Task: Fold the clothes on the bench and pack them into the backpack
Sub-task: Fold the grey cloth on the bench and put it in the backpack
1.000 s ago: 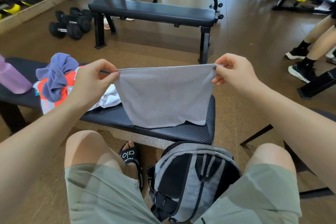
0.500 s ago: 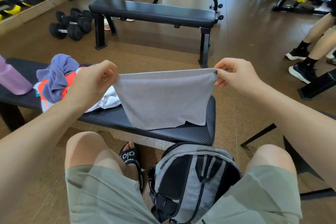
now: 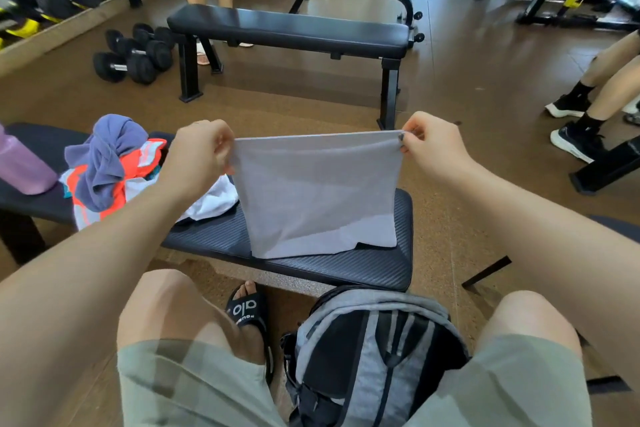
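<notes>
grey cloth (image 3: 317,191) is held up by its top corners, pinched between the fingers of the left hand (image 3: 199,158) and the right hand (image 3: 434,146), its lower edge resting on the black bench (image 3: 311,260). crumpled clothes (image 3: 114,166) are piled at the left of the bench. grey backpack (image 3: 370,354) is seen on the floor between the knees.

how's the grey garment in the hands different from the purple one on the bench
The grey garment is held up taut by its top corners, the left hand and right hand pinching one each; the purple garment lies crumpled and untouched.
The grey one hangs flat with only its lower edge on the bench; the purple one sits atop an orange-and-white pile of clothes.
The grey is pale, the purple darker.
Neither is in the backpack yet.
</notes>
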The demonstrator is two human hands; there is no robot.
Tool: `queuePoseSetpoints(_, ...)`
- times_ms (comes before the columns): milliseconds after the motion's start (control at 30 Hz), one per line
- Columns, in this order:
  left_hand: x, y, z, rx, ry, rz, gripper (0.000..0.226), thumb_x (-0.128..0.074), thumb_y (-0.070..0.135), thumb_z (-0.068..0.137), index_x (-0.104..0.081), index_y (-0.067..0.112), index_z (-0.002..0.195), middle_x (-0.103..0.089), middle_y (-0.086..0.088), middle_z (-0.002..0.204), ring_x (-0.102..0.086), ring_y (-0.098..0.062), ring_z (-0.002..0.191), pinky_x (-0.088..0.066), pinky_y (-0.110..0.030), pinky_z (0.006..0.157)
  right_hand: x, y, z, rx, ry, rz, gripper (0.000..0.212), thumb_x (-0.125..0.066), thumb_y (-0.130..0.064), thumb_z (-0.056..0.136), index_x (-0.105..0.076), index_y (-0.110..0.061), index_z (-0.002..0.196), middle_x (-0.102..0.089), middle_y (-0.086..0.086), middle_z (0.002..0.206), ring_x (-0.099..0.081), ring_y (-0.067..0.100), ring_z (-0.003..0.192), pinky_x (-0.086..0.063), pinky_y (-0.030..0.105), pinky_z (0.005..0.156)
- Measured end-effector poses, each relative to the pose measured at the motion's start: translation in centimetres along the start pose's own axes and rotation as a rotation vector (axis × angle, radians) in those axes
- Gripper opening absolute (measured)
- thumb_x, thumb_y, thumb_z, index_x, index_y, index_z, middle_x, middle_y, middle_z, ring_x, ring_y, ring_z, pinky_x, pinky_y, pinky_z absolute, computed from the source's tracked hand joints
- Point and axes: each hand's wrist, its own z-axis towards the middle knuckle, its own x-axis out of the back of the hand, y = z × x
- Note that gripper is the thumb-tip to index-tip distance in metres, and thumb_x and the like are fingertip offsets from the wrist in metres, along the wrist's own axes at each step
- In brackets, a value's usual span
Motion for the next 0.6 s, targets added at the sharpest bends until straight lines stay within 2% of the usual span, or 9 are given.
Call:
queuePoseSetpoints(67,0.3,1.1,2.6,0.097,0.073,-0.161,0.012,-0.052,0.01,0.09,-0.061,0.018,0.086,-0.068,-0.008,0.083,-0.073,-0.023,0.071,-0.055,-0.04,0.072,0.8,-1.2,1.9,-0.006,0.095,0.016,0.011,-0.051,-0.016,0.099,-0.061,-0.012,0.096,-0.067,0.005,0.096,-0.061,0.022,0.09,-0.048,0.031,0.068)
queuePoseSetpoints(133,1.3,1.9,5.4,0.101,0.211,-0.218,0.011,-0.051,0.018,0.089,-0.063,0.017,0.09,-0.07,-0.009,0.086,-0.073,-0.022,0.077,-0.057,-0.04,0.076,2.5,-2.8,3.6,0.036,0.222,0.052,0.012,-0.05,-0.015,0.099,-0.061,-0.01,0.098,-0.066,0.005,0.097,-0.056,0.019,0.087,-0.04,0.028,0.067)
queuePoseSetpoints(233,2.7,2.7,7.6,0.037,0.384,-0.279,0.016,-0.051,0.024,0.092,-0.064,0.016,0.095,-0.066,-0.013,0.098,-0.07,-0.017,0.086,-0.057,-0.033,0.08,4.2,-3.9,4.5,0.122,0.37,0.124,0.012,-0.05,-0.016,0.096,-0.06,-0.011,0.095,-0.066,0.008,0.097,-0.056,0.019,0.087,-0.042,0.027,0.072)
queuePoseSetpoints(300,2.1,2.7,6.5,-0.021,0.408,-0.223,0.014,-0.053,0.02,0.094,-0.065,0.012,0.095,-0.061,-0.011,0.097,-0.06,-0.009,0.086,-0.049,-0.02,0.081,3.7,-2.9,3.3,0.132,0.384,0.131,0.011,-0.051,-0.016,0.096,-0.06,-0.011,0.093,-0.066,0.008,0.095,-0.059,0.02,0.089,-0.046,0.031,0.077)
queuePoseSetpoints(333,1.2,2.4,5.4,-0.059,0.378,-0.178,0.012,-0.055,0.016,0.095,-0.065,0.009,0.095,-0.059,-0.01,0.095,-0.055,-0.009,0.084,-0.043,-0.018,0.079,3.0,-1.9,2.4,0.123,0.368,0.12,0.01,-0.052,-0.015,0.096,-0.06,-0.01,0.092,-0.065,0.007,0.094,-0.059,0.02,0.088,-0.047,0.033,0.077)
queuePoseSetpoints(433,-2.7,0.0,0.7,-0.186,0.143,-0.109,0.006,-0.062,0.001,0.092,-0.062,0.007,0.091,-0.056,-0.007,0.088,-0.048,-0.019,0.081,-0.034,-0.027,0.076,-0.7,2.6,-1.9,0.056,0.203,0.075,0.009,-0.054,-0.013,0.097,-0.059,-0.01,0.09,-0.061,0.006,0.091,-0.057,0.023,0.085,-0.047,0.037,0.074)
queuePoseSetpoints(533,-6.5,-3.5,-4.4,-0.203,-0.221,-0.074,0.027,-0.066,-0.003,0.089,-0.057,0.022,0.086,-0.05,0.007,0.085,-0.047,-0.014,0.077,-0.04,-0.032,0.073,-5.0,6.9,-7.5,-0.035,-0.016,0.005,0.013,-0.055,-0.013,0.098,-0.056,-0.012,0.085,-0.057,0.003,0.087,-0.053,0.022,0.08,-0.039,0.031,0.065)
queuePoseSetpoints(600,-8.1,-4.7,-7.1,-0.21,-0.43,-0.021,0.025,-0.066,0.001,0.089,-0.057,0.023,0.082,-0.051,0.008,0.086,-0.051,-0.014,0.078,-0.044,-0.033,0.072,-7.4,8.8,-11.0,-0.039,-0.16,-0.04,0.016,-0.055,-0.013,0.098,-0.054,-0.015,0.082,-0.054,0.0,0.085,-0.051,0.019,0.077,-0.036,0.027,0.062)
